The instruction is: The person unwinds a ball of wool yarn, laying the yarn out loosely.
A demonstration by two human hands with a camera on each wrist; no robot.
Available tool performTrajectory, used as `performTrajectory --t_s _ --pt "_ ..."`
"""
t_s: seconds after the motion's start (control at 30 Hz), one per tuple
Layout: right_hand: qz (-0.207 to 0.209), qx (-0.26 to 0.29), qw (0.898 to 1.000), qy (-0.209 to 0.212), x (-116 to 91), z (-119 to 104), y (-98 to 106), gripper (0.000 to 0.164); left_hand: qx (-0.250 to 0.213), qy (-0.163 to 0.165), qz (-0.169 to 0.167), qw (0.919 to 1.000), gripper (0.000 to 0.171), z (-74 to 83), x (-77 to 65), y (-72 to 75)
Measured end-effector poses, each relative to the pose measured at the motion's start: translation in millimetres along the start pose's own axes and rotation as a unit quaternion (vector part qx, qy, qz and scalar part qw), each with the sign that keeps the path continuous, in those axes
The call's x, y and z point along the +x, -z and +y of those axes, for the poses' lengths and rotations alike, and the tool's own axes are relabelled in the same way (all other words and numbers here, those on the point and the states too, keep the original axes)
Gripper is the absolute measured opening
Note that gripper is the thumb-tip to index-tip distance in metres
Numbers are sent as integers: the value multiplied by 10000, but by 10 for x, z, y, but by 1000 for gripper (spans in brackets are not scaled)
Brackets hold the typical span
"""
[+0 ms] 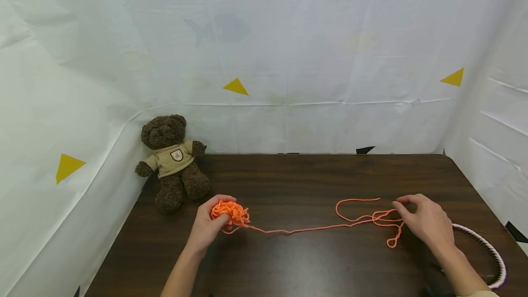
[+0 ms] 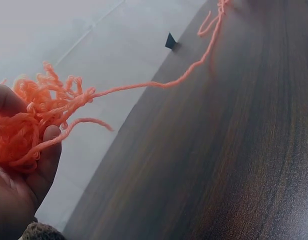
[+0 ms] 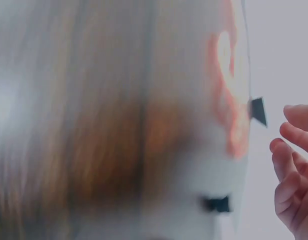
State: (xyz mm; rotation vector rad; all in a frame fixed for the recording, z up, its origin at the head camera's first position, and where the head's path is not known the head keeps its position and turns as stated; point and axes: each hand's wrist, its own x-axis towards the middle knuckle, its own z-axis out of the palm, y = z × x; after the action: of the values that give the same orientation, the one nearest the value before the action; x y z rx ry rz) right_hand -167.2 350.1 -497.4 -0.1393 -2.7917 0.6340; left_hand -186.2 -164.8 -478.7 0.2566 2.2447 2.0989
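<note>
A tangled bundle of orange yarn (image 1: 231, 213) sits in my left hand (image 1: 209, 221), gripped between thumb and fingers above the table. In the left wrist view, the bundle (image 2: 41, 112) shows many small loops and a short loose end. One strand (image 1: 305, 230) runs from it to the right across the table. There it ends in loose loops (image 1: 381, 217) beside my right hand (image 1: 426, 219). The right fingers are loosely bent; in the right wrist view the fingertips (image 3: 289, 112) are apart from the blurred yarn (image 3: 229, 95), and I see nothing held.
A brown teddy bear (image 1: 175, 159) in a tan shirt leans at the table's back left. Near the right forearm lies a curved white-and-dark braided band (image 1: 491, 246), partly hidden. White sheeting (image 1: 288, 58) with yellow patches surrounds the dark wooden table (image 1: 288, 178).
</note>
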Motion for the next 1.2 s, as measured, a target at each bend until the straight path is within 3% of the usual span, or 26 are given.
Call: performTrajectory --t_s 0.23,0.4,0.5,0.6,0.73,0.83,0.93,1.0,1.07,1.1,1.2 --pt "326 682 9934 858 -60 -560 -125 13 46 -77 -12 10000 36 -16 11 -11" --pt "39 1714 9693 1760 -281 -1168 -505 14 32 -43 -53 10000 36 -12 11 -35" --pt "-555 2382 9487 2004 -459 -1525 -738 22 8 -51 -96 9999 35 -7 16 -54" --pt "-1351 3010 9254 1867 -585 -1845 -882 30 2 -82 -94 9999 35 1 27 -79" --pt "-2702 3867 8726 1268 -651 -2182 -957 50 8 -66 -19 10000 36 5 40 -106" --pt "-3338 4347 8326 797 -665 -2361 -1008 61 -8 -34 -6 10000 35 11 37 -119" --pt "-3506 4616 8124 630 -659 -2461 -1076 58 -16 -56 -46 10000 35 19 33 -128" --pt "-3466 4759 8062 584 -652 -2488 -1114 48 -16 -82 -75 9999 35 22 30 -132" --pt "-3380 4821 8066 527 -645 -2492 -1128 35 -35 -106 -100 9999 35 20 30 -133" --pt "-3307 4822 8095 529 -641 -2489 -1128 30 -57 -105 -98 9999 35 21 30 -133" --pt "-3016 4613 8321 628 -626 -2458 -1089 22 -101 -122 -75 9998 36 17 30 -130"
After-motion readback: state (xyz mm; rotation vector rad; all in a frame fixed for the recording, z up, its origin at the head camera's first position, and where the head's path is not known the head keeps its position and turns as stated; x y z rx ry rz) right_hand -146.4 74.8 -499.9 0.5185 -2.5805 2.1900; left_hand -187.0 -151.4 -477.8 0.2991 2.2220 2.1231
